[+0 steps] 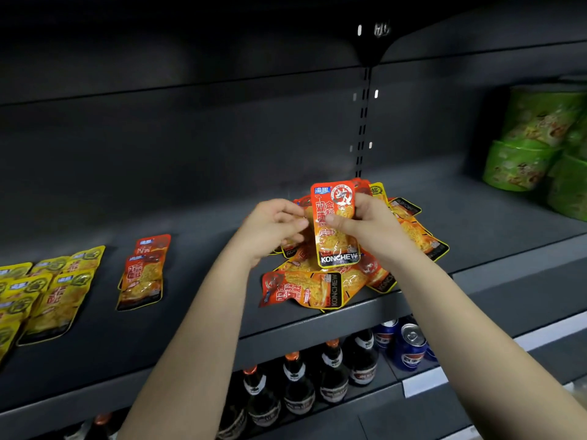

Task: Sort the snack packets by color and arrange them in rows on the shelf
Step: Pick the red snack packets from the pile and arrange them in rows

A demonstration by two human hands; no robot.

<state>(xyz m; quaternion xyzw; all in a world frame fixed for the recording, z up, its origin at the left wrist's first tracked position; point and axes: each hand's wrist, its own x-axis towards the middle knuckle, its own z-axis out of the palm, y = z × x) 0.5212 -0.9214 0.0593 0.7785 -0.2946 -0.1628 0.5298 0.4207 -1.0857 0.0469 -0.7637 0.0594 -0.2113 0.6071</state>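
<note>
My right hand pinches an upright red snack packet above a loose pile of red and yellow packets on the dark shelf. My left hand has curled fingers at the packet's left edge; whether it grips that packet or another behind it is unclear. Two red packets lie overlapped in a short row left of the pile. Several yellow packets lie in rows at the far left of the shelf.
Green cup containers are stacked at the right end of the shelf. Below the shelf stand dark bottles and blue cans. A slotted upright runs up the back wall. A further shelf board hangs overhead.
</note>
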